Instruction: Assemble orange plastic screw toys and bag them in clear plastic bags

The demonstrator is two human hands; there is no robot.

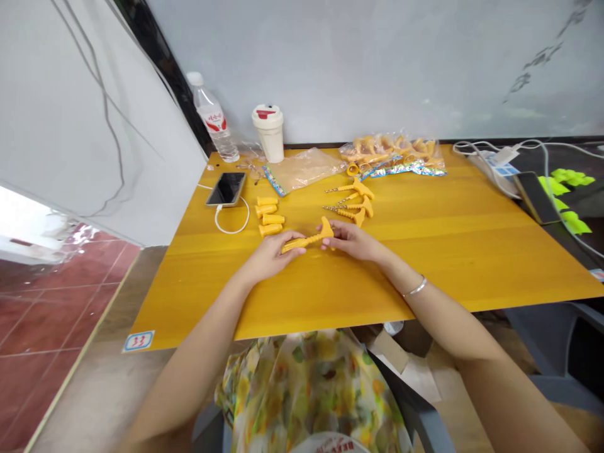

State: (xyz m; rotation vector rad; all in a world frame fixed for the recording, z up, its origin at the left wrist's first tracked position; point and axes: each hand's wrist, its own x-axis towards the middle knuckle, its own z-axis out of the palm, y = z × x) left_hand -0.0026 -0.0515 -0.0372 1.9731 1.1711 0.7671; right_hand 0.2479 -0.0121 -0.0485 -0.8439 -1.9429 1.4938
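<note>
My left hand (276, 254) is closed around the yellow sleeve (293, 245) at one end of a T-handled corkscrew (311, 240). The fingers of my right hand (350, 239) pinch its curved handle at the other end. Sleeve and corkscrew are in line, with no metal spiral showing between them. Beyond my right hand lie several more yellow corkscrews (358, 211) with bare metal spirals pointing left. Several loose yellow sleeves (272, 219) lie in a column just past my left hand.
At the back of the yellow table (453, 245) are a clear bag of yellow pieces (391, 151), a flattened bag (306, 168), a lidded cup (270, 135) and a water bottle (213, 119). A phone (226, 189) with a white cable lies left; cables (500, 151) lie right.
</note>
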